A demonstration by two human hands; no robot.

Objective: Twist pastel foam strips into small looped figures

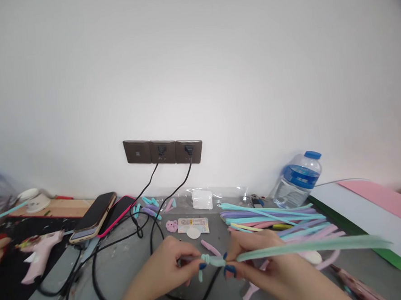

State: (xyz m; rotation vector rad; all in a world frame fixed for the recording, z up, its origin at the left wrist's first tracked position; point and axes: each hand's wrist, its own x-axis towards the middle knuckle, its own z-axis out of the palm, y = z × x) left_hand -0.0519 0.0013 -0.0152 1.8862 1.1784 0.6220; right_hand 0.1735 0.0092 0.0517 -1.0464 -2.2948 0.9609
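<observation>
Grey table (122, 268) before us carries cables (151, 236), phones (95, 211) and a stem pile (275, 214); our left hand (162, 271) and right hand (260, 264) pinch the mint stem (295, 248) between them, fingertips closed on its knot.

Pipe cleaner (295, 248): pale mint green, plain. Nail polish on right hand (262, 264) and left hand (163, 267) is dark blue. Pile of stems (275, 215) mixes teal, lilac and pink, with one yellow. Bottle (299, 180): clear, with blue cap and blue label band. Socket plates (162, 151) dark brown; cables (151, 234) black. Tan phone case (93, 215); hot pink phone case (118, 214). Glue gun (40, 252) pale pink. Table (126, 263) grey, faintly speckled. Wall (194, 55) white.
</observation>
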